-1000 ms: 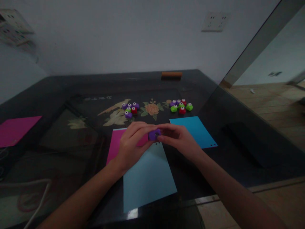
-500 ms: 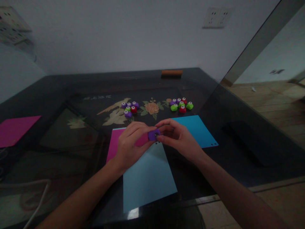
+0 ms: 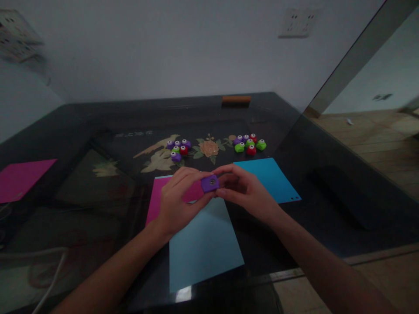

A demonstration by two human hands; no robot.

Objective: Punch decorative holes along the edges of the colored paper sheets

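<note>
A pale wall (image 3: 183, 52) stands along the far edge of a dark, glossy table (image 3: 144, 115). Close to the middle of the table's near edge lies a pale blue sheet (image 3: 206, 248), with a pink sheet (image 3: 155, 203) adjoining it on the left, partly hidden by a hand. A bright blue sheet (image 3: 275, 179) lies nearer the table's right edge, two small dark spots at its near right corner. Another pink sheet (image 3: 24, 179) lies well over toward the left edge.

Both hands are above the sheets near the near edge. The left hand (image 3: 178, 198) is closed to a pinch, fingers above and thumb below, gripping a purple punch by its left side. The right hand (image 3: 247, 187) is half curled, its thumb and forefinger at the punch's right corners; whether it grips or only touches cannot be told.

A brown bar (image 3: 236, 99) lies by the far edge, nearer the far right corner. Between that edge and the sheets sit two clusters of small punches with white tops: seven in the right cluster (image 3: 250, 142), six in the left cluster (image 3: 176, 150), in purple, green and red. The purple punch (image 3: 209, 185) is between the hands, above the sheets, a round opening facing the camera.
</note>
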